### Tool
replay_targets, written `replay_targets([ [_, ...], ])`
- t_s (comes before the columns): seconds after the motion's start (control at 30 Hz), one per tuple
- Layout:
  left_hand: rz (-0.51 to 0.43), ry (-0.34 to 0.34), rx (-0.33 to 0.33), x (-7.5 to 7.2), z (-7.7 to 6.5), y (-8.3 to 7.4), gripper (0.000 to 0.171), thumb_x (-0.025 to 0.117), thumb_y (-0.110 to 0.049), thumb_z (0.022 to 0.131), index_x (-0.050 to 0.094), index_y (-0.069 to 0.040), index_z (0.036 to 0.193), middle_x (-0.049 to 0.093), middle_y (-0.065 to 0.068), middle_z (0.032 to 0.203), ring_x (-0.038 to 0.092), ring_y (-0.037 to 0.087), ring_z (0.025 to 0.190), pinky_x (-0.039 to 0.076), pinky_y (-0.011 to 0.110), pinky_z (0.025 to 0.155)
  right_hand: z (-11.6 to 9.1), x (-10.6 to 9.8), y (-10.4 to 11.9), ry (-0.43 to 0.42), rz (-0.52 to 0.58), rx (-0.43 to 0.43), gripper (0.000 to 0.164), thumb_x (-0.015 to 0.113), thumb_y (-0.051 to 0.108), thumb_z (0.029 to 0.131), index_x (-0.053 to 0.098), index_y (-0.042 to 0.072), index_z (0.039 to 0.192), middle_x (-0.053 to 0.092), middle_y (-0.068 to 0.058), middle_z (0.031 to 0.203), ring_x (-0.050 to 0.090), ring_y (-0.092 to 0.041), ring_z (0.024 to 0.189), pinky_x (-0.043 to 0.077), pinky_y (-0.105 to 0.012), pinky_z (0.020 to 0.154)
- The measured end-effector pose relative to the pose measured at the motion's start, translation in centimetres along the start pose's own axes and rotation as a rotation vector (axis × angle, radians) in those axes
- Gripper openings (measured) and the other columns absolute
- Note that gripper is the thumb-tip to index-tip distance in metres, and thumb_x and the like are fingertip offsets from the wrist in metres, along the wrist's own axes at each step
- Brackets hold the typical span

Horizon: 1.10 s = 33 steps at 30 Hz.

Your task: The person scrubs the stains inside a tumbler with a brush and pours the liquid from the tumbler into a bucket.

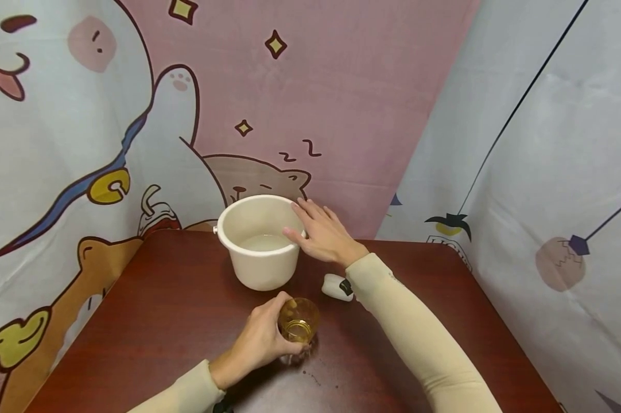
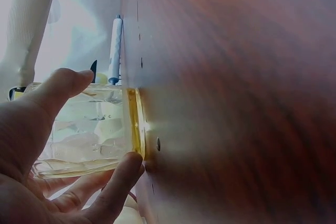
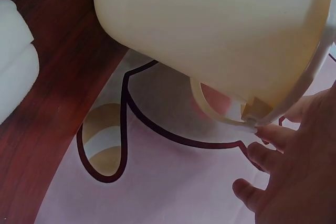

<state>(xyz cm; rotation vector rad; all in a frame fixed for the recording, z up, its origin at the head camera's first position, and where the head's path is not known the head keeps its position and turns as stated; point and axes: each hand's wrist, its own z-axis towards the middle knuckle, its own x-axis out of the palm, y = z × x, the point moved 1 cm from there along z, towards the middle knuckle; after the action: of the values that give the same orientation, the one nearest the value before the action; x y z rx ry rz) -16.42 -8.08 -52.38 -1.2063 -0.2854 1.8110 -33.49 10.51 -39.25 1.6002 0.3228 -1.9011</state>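
Observation:
My left hand [image 1: 261, 335] holds a clear amber glass [image 1: 299, 322], thumb on one side and fingers on the other. In the left wrist view, the glass [image 2: 94, 135] has its yellowish base close to the tabletop; whether it touches I cannot tell. A cream bucket [image 1: 261, 267] stands upright behind it, with what looks like water at the bottom. My right hand [image 1: 323, 232] lies at the bucket's right rim, fingers extended. In the right wrist view, that hand's fingertips [image 3: 247, 190] are beside the bucket's rim and handle joint [image 3: 254, 113].
A white, rounded block [image 1: 336, 287], perhaps a sponge, lies right of the bucket under my right wrist. Dark red-brown tabletop [image 1: 176, 321] carries small drops near the glass. Printed cartoon cloth [image 1: 352, 115] hangs behind the table and along its sides.

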Motion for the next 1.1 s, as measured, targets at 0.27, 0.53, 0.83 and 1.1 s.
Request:
replay_targets([
  [0.27, 0.002, 0.043, -0.064, -0.3, 0.2, -0.8, 0.078, 0.115, -0.025, 0.061, 0.067, -0.019, 0.122, 0.082, 0.001, 0.108, 0.081, 0.020, 0.098, 0.067, 0.034, 0.084, 0.6, 0.4, 0.1, 0.034, -0.038, 0.004, 0.098, 0.035, 0.084, 0.112, 0.031, 0.020, 0.186, 0.025, -0.009, 0.196, 0.024, -0.035, 0.183, 0.017, -0.067, 0.148],
  [0.53, 0.021, 0.083, -0.125, -0.4, 0.3, -1.4, 0.077, 0.115, -0.023, 0.062, 0.067, -0.019, 0.122, 0.082, 0.001, 0.110, 0.082, 0.020, 0.102, 0.066, 0.032, 0.087, 0.8, 0.8, 0.1, 0.072, -0.044, 0.024, 0.104, 0.033, 0.088, 0.109, 0.023, 0.021, 0.187, 0.019, -0.006, 0.198, 0.021, -0.029, 0.184, 0.015, -0.065, 0.149],
  [0.83, 0.032, 0.091, -0.136, -0.6, 0.5, -1.3, 0.077, 0.115, -0.025, 0.063, 0.067, -0.018, 0.122, 0.082, 0.001, 0.111, 0.082, 0.020, 0.102, 0.066, 0.032, 0.086, 1.2, 1.0, 0.2, 0.070, -0.051, 0.030, 0.108, 0.035, 0.086, 0.109, 0.018, 0.013, 0.187, 0.017, -0.006, 0.198, 0.022, -0.026, 0.184, 0.016, -0.063, 0.149],
  [1.1, 0.032, 0.100, -0.166, -0.6, 0.5, -1.6, 0.075, 0.113, -0.022, 0.064, 0.068, -0.017, 0.124, 0.081, 0.002, 0.113, 0.081, 0.022, 0.104, 0.066, 0.032, 0.087, 1.2, 0.9, 0.4, 0.082, -0.046, 0.030, 0.108, 0.037, 0.083, 0.111, 0.020, 0.008, 0.186, 0.017, -0.009, 0.198, 0.022, -0.025, 0.184, 0.016, -0.061, 0.149],
])
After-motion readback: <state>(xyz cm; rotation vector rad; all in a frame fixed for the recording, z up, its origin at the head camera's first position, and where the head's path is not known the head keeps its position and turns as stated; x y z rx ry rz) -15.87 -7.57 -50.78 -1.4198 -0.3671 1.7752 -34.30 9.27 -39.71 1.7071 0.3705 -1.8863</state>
